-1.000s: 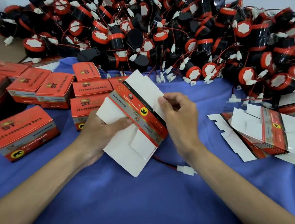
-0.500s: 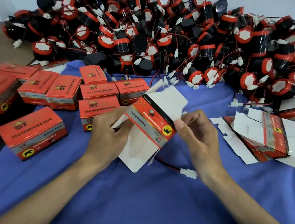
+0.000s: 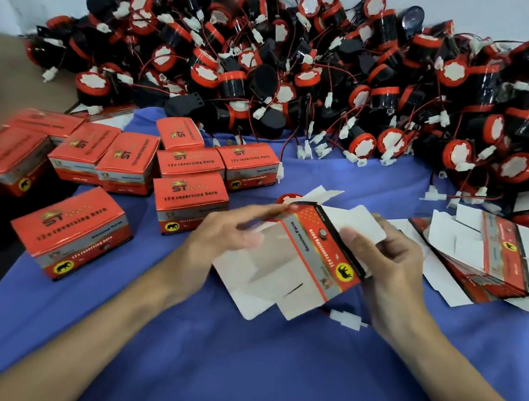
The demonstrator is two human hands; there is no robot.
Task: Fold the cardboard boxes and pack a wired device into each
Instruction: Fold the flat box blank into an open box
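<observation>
I held the box [image 3: 309, 257], half-opened, over the blue cloth surface [image 3: 266, 370]: thin glossy red card, white inside, flaps loose. My right grip [image 3: 392, 272] curled round its end, thumb on a white flap. My left grip [image 3: 227, 239] blurred at the far edge, hold unclear. Step looked like squaring the sleeve; next called for tucking flaps. White connector [image 3: 346, 320] lay by its lower corner, flat blanks [image 3: 485, 262] to the right.

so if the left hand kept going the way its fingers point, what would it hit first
The box: the left hand points right and touches its open end, though blur hides the exact contact. Past the box is the right hand, gripping the far side.
</observation>
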